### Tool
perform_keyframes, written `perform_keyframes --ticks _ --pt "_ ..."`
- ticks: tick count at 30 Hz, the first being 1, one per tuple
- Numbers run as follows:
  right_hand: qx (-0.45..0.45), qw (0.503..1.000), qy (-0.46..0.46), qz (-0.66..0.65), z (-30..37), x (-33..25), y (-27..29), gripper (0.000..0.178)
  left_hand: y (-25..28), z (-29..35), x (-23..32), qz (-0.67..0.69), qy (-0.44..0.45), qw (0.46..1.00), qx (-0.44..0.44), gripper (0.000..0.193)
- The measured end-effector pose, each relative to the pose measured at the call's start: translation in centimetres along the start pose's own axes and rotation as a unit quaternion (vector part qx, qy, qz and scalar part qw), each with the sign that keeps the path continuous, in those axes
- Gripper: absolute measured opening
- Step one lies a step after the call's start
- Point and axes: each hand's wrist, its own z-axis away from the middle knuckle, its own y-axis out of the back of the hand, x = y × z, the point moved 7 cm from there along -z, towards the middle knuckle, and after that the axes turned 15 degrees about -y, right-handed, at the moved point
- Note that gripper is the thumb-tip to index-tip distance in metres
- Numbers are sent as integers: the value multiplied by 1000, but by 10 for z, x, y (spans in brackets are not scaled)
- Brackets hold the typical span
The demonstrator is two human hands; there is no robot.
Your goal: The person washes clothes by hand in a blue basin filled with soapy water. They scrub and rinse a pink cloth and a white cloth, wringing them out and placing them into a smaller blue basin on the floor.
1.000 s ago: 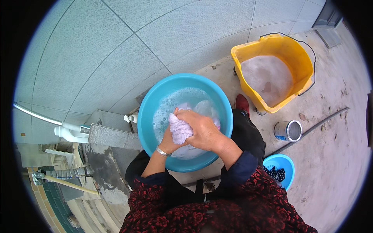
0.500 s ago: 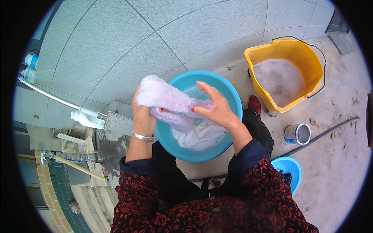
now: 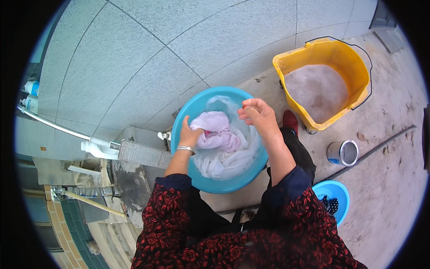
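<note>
A light blue basin (image 3: 244,183) of water stands between my legs and the wall. In it a pale pink fluffy towel (image 3: 217,123) lies bunched on top of white cloth (image 3: 217,165). My left hand (image 3: 188,136), with a silver bracelet at the wrist, is at the towel's left edge; its thumb touches the towel and the index finger points away from it. Some of its fingers are hidden. Above the basin's right side, my right hand (image 3: 260,115) hovers with loosely bent fingers, and nothing shows in them.
A yellow bucket (image 3: 322,123) of cloudy, foamy water stands at the far right. Nearer are a metal can (image 3: 342,153), a dark hose (image 3: 376,147) and a small blue basin (image 3: 344,210) holding dark spotted cloth (image 3: 330,205). A tiled wall (image 3: 134,58) rises behind the large basin.
The pink towel, held up in my left hand before, has come down into the basin. My right hand has let go of it and moved slightly right.
</note>
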Motion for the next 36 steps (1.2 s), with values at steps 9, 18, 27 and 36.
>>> perform_keyframes --ticks 9,18,27,36 --pt "-5 999 -26 -20 4 -14 -1 17 -101 34 -8 -379 98 871 -296 74" --pt "-20 998 -54 -36 -2 -1 -3 16 -84 29 17 -321 -10 914 -246 58" --pt "22 996 -74 32 -24 49 -10 45 61 -6 122 390 3 920 -32 32" --pt "-162 921 -307 -178 -16 117 -80 77 108 1 195 683 -15 726 74 35"
